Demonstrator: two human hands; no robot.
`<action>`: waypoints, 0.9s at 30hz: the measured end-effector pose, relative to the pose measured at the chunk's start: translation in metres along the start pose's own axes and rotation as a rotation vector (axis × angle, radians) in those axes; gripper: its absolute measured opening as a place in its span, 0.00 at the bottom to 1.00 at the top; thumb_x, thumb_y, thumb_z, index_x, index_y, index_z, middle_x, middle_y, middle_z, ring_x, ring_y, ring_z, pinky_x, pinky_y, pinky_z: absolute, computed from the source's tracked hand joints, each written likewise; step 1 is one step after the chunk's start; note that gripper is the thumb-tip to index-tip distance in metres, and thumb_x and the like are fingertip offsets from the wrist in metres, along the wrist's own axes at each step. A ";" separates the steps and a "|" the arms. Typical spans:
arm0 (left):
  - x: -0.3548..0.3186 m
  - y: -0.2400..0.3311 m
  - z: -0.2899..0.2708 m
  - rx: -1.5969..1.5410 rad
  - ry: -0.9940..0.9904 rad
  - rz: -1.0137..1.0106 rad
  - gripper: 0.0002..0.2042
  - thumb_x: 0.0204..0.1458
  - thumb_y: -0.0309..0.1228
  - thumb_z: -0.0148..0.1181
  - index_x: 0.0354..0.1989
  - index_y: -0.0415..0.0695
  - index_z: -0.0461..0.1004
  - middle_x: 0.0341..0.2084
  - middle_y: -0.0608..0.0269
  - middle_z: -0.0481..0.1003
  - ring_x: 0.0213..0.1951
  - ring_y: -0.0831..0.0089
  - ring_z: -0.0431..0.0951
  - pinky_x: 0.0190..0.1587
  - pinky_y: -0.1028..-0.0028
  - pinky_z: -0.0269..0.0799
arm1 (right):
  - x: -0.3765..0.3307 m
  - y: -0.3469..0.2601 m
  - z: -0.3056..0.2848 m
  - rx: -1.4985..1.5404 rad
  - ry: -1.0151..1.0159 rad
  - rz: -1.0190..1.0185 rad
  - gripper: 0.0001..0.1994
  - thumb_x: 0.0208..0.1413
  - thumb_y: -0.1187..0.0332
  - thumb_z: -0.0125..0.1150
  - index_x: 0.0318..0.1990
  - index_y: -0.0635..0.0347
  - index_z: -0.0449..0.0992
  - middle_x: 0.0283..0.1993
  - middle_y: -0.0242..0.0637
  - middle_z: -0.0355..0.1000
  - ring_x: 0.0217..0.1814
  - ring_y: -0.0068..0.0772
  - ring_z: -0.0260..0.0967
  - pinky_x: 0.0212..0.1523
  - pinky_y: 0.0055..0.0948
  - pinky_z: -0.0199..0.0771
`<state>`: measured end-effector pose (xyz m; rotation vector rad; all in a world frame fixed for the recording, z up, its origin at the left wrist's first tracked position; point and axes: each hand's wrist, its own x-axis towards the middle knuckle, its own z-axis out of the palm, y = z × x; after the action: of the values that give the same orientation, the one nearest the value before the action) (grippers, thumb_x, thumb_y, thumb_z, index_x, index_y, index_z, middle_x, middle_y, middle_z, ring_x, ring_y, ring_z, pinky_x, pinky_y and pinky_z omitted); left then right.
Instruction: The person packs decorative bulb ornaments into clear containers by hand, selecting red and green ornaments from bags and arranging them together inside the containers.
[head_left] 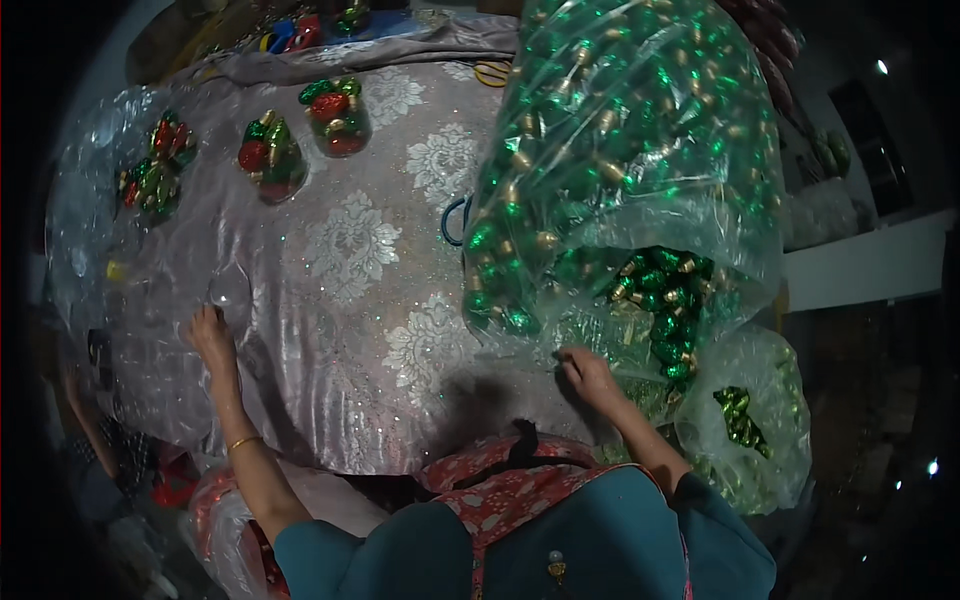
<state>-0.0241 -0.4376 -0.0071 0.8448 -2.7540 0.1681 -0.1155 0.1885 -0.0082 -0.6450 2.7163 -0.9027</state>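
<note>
My left hand is on the left part of the cloth, its fingers curled at a clear plastic container that is hard to see against the fabric. At the lower edge of the big clear bag, my right hand is closed, thumb and fingers together; whatever lies between them is too small to make out. Shiny green baubles with gold caps show through the bag's mouth. Farther off stand two clear jars, a nearer jar and a farther jar, filled with red and green baubles.
Loose red and green ornaments lie at the far left. Blue-handled scissors are beside the big bag, yellow-handled scissors beyond. A smaller bag with green foil pieces sits at the right. A patterned cloth covers the table.
</note>
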 end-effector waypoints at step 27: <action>-0.256 0.325 -0.127 -0.791 -0.215 0.961 0.15 0.40 0.24 0.56 0.39 0.38 0.67 0.44 0.49 0.65 0.52 0.53 0.64 0.51 0.62 0.62 | -0.026 -0.046 -0.113 0.877 0.152 0.080 0.19 0.55 0.60 0.53 0.53 0.58 0.69 0.38 0.31 0.70 0.38 0.22 0.66 0.39 0.25 0.68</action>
<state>0.0239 -0.0093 0.0333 -0.6914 -2.7627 -0.8184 -0.1135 0.2257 0.1105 -0.2774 2.0823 -1.9705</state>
